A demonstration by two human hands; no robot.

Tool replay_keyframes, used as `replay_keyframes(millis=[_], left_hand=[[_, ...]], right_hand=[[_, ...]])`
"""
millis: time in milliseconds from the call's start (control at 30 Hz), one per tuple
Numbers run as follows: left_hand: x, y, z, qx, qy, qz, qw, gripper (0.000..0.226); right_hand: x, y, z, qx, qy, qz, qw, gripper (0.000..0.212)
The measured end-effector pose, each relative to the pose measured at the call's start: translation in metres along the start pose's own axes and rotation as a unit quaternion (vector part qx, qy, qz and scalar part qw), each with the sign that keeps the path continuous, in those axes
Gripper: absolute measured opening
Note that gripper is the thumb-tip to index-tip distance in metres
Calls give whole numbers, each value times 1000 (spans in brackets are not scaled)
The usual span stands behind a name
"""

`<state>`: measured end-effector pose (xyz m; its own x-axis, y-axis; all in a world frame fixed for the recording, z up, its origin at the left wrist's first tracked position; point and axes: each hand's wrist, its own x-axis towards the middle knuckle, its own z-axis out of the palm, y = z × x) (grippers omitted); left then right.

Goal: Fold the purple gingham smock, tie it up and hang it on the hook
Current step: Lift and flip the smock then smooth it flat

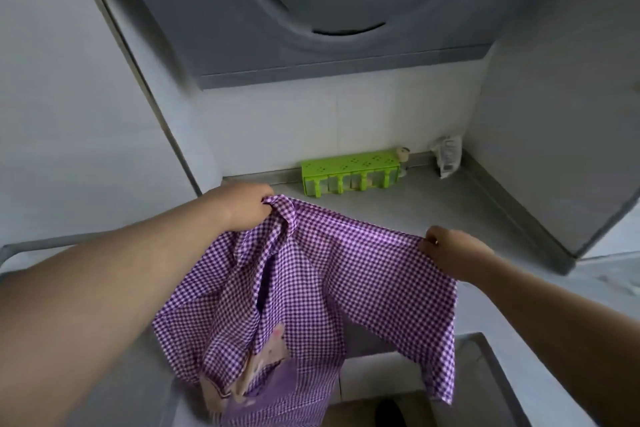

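- Purple gingham smock [311, 288] hangs spread between both hands above the grey counter [433, 204] (pocket patch low).
- Left hand [244, 206] grips a bunched corner.
- Right hand [450, 253] pinches the other edge.
- Green rack [349, 172] stands behind.

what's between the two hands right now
In the head view, the top edge of the purple gingham smock spans from the left hand to the right hand; both grip it, nothing else between.

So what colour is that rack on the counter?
Bright green rack, seen in the head view.
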<state>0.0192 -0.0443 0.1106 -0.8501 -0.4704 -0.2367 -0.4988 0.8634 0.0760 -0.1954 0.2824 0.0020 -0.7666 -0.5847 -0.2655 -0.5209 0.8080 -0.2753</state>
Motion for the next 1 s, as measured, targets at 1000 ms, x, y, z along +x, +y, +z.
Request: replay_keyframes(millis=[1000], left_hand=[[267,149,123,-48,-106,50,992,38]], right_hand=[[166,39,63,-41,-58,-176,982,57]])
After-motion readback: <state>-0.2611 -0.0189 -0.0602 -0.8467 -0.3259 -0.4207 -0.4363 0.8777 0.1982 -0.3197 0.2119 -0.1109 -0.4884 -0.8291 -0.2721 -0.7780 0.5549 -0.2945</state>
